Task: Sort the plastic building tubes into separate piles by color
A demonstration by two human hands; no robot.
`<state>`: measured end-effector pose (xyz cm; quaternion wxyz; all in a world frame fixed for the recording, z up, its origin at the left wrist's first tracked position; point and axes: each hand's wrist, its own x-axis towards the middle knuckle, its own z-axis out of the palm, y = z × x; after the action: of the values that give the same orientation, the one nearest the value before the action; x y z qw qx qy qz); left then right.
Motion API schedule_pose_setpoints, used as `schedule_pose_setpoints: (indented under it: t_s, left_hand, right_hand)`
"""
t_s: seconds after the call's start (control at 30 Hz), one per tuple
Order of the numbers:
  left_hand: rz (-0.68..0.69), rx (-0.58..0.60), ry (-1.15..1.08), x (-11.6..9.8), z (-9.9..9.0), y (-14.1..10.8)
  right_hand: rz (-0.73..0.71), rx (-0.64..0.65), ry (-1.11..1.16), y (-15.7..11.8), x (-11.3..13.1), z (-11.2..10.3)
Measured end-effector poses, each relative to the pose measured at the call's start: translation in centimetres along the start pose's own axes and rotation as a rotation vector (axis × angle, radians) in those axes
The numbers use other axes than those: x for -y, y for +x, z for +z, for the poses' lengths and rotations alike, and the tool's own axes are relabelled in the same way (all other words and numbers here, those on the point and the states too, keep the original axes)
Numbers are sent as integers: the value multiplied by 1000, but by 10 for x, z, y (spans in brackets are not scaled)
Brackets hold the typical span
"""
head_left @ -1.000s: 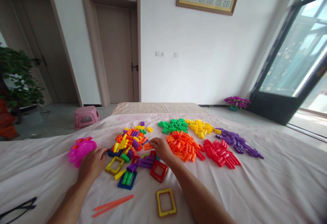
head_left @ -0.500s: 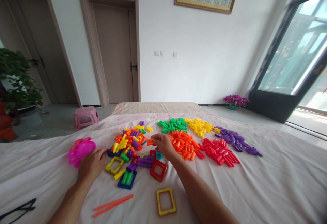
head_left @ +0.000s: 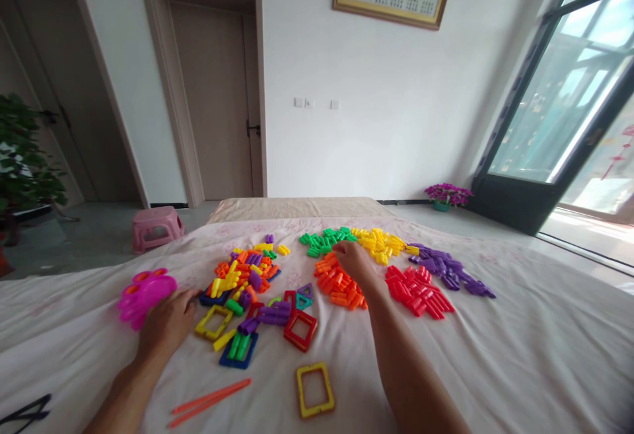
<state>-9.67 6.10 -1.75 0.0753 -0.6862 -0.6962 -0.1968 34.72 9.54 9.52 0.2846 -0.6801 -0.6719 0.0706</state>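
My right hand [head_left: 352, 261] is over the back of the orange block pile [head_left: 341, 283], its fingers bent together. Whatever lies between its fingertips is hidden. My left hand [head_left: 168, 322] rests on the cloth with fingers loosely apart and nothing visible in them. It lies between a pink paw-shaped tray [head_left: 129, 302] and a mixed heap of plastic tube blocks [head_left: 242, 272]. Around the heap's near side are a yellow square frame [head_left: 214, 323], a red square frame [head_left: 300, 330], purple tubes [head_left: 275, 313] and green tubes on a blue frame [head_left: 239, 348].
Sorted piles of green [head_left: 324, 242], yellow [head_left: 381, 244], red [head_left: 419, 290] and purple blocks [head_left: 448, 269] stand across the cloth-covered table [head_left: 520, 355]. Nearer me lie orange sticks [head_left: 211, 402], a yellow rectangular frame [head_left: 316, 391] and dark glasses [head_left: 27, 414]. A pink stool [head_left: 157, 228] stands beyond.
My right hand has moved right and slightly away, from beside the mixed heap to over the orange pile. The orange block it held is out of sight. The view has shifted slightly.
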Motion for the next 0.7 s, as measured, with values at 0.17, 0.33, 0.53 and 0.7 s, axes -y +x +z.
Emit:
schedule_pose_setpoints:
  t_s: [0.17,0.33,0.53,0.7]
  left_hand:
    - [-3,0,-9,1,0,0]
    - [4,-3,23,-2,-3,-1]
    - [4,-13,9,-6,-8,-3]
    - [9,-29,-4,-6,-7,-3]
  right_hand:
    - [73,-43,-122,-2,0,-17]
    - [-133,44,18,-11,31,2]
    - [-402,357,159,-32,67,46]
    - [-502,568,13,-46,80,55]
